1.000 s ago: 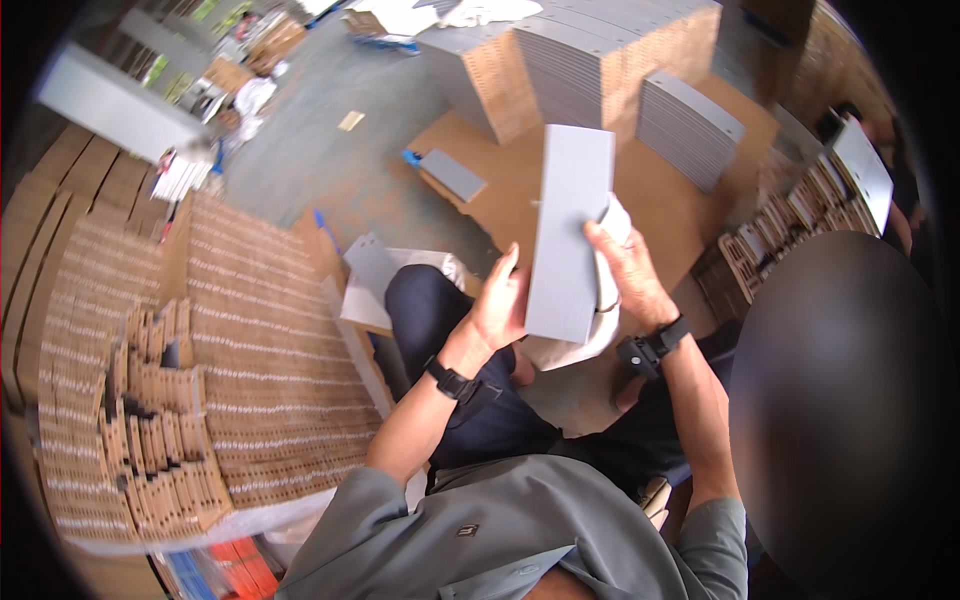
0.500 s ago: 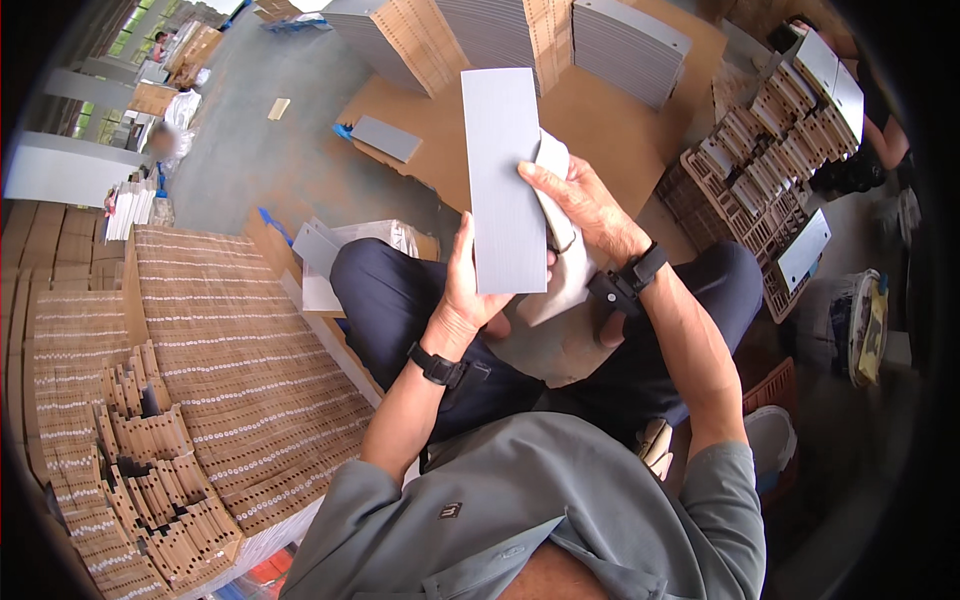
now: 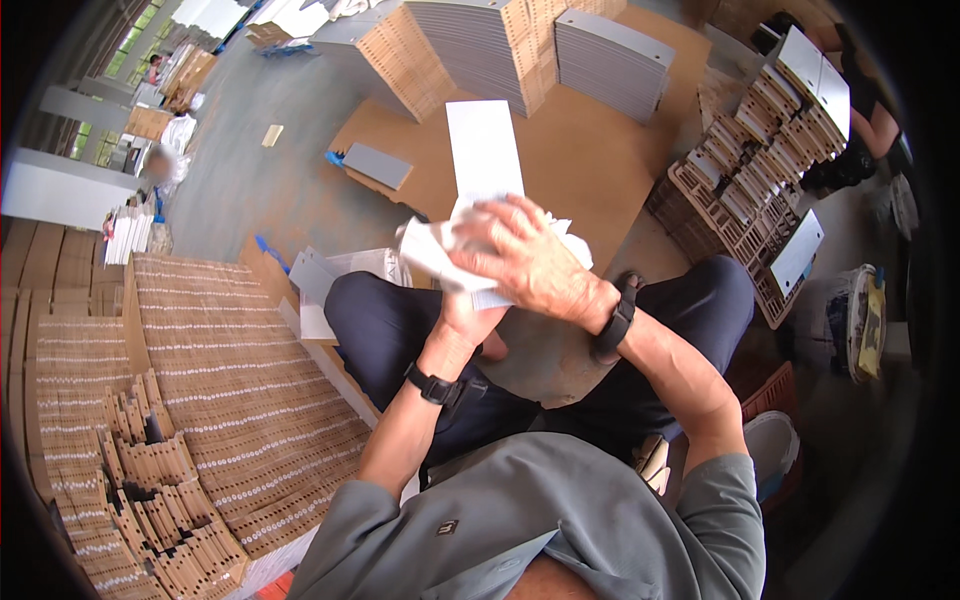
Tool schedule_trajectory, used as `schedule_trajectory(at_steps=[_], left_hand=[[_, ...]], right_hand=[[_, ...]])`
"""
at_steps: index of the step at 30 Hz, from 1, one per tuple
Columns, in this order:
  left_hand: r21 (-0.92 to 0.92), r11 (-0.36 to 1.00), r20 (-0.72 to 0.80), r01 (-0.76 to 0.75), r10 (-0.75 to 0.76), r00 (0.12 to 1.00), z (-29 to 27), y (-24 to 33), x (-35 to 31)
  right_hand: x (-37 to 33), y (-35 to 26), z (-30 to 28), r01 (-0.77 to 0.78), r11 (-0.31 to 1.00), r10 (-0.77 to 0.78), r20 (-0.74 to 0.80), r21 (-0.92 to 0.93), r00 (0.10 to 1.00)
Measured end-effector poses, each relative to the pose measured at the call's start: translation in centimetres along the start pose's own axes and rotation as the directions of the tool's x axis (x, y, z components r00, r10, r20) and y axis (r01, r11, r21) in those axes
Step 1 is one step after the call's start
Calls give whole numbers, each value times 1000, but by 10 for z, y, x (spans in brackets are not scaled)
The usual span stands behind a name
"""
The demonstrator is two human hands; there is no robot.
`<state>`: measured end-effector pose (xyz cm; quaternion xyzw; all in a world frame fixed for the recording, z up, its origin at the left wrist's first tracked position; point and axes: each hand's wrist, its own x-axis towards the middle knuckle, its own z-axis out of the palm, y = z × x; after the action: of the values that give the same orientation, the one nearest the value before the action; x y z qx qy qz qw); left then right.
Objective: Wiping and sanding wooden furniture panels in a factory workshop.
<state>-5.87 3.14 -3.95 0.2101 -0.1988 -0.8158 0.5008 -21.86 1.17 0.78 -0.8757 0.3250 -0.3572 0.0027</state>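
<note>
A flat rectangular panel (image 3: 485, 150), bright in the light, is held up before me over my lap. My left hand (image 3: 470, 318) grips its near end from below, with most of the fingers hidden behind the panel and the cloth. Across the panel's near half lies my right hand (image 3: 530, 262), pressing a white cloth (image 3: 428, 252) against its face. The cloth bunches out on both sides of that hand, and its fingers are slightly blurred.
Stacks of grey panels (image 3: 612, 65) stand on a brown board (image 3: 570, 170) ahead, where a single grey panel (image 3: 377, 166) lies. Packed rows of brown pieces (image 3: 240, 370) fill the left. At right, a crate (image 3: 690, 205) bears piled panels; a person's arm (image 3: 880, 135) shows beyond.
My right hand has swung left across the panel with the cloth, from the right edge onto its face. The panel's face now looks white instead of grey, and its far end sits lower.
</note>
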Motion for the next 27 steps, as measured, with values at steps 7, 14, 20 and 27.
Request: schedule_trajectory(at_steps=[7, 14, 20, 27], left_hand=[[113, 892, 120, 438, -449, 885, 20, 0, -33], [265, 960, 155, 87, -132, 979, 38, 79, -63], [980, 199, -181, 29, 809, 560, -68, 219, -75], [614, 161, -494, 773, 842, 217, -246, 226, -85]], right_hand=[[7, 101, -38, -537, 843, 516, -323, 27, 794], [-30, 134, -45, -636, 570, 778, -91, 521, 622], [-22, 105, -48, -722, 556, 790, 6, 411, 613], [-19, 107, -37, -743, 549, 786, 65, 384, 614]])
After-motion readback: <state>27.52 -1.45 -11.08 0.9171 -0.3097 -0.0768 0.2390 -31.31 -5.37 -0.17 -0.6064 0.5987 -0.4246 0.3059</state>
